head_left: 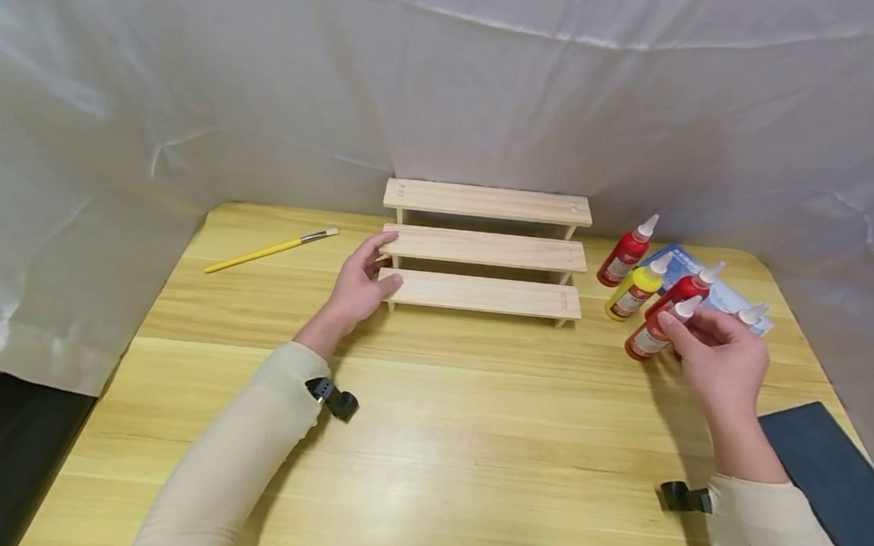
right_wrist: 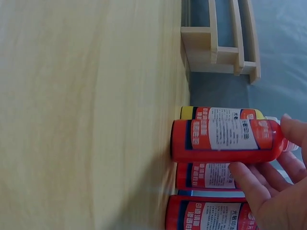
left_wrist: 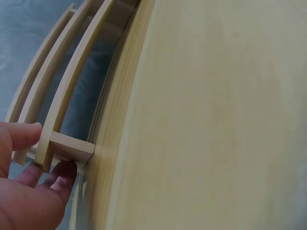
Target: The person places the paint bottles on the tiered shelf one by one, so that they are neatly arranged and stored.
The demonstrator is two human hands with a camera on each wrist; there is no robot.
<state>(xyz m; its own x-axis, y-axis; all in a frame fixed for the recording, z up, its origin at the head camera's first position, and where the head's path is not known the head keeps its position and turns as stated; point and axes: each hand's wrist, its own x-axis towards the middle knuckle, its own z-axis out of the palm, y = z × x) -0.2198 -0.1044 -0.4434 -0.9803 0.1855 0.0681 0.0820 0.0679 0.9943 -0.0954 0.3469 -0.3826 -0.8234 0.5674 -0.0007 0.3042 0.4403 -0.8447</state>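
Observation:
A three-tier wooden display stand [head_left: 483,249] stands at the back of the table. At its left end, my left hand [head_left: 361,283] grips the boards, with thumb and fingers around the ends in the left wrist view. On the right side, my right hand [head_left: 728,362] pinches a red squeeze bottle [right_wrist: 225,141] close to its white nozzle cap. This bottle is upright in the head view. Beside it are a yellow bottle [head_left: 633,293], another red bottle [head_left: 679,294] and, farther back, a third red one [head_left: 624,258]. A further bottle's nozzle [head_left: 752,313] shows behind my right hand, its body mostly hidden.
A yellow-handled paintbrush [head_left: 269,250] lies left of the stand. Behind the bottles is a flat blue-and-white packet [head_left: 721,297]. A dark flat board [head_left: 834,473] lies by my right forearm, at the table's right edge. Pale cloth [head_left: 449,82] hangs around the back and sides.

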